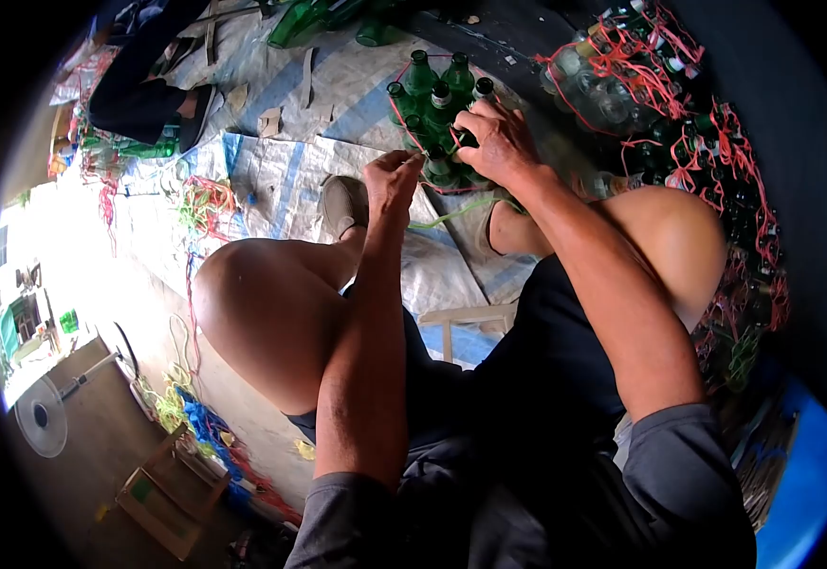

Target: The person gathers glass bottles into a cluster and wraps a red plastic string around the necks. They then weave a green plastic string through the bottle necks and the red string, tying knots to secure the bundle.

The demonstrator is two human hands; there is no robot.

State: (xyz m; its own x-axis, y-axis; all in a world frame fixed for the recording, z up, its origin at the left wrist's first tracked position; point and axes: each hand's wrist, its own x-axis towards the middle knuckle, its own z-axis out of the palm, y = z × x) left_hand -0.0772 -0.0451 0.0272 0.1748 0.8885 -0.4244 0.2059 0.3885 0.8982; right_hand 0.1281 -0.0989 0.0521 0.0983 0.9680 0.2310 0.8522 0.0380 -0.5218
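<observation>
A tight cluster of green glass bottles (440, 95) stands upright on the sheet between my feet. Pink string (451, 191) runs around the cluster. My left hand (395, 178) is closed in a pinch at the near left side of the bottles, on what looks like a strand of this string. Over the near right bottles, my right hand (501, 142) has its fingers bent, with pink string by its thumb. Its fingertips are partly hidden among the bottle necks. A yellow-green strand (461, 211) lies just below the bottles, near my right foot.
Many bottles bound with pink string (622, 76) are piled along the right. More green bottles (300, 21) lie at the top. Another person's leg (134, 100) is at upper left. Tangled string (207, 204) lies left; a fan (42, 417) stands lower left.
</observation>
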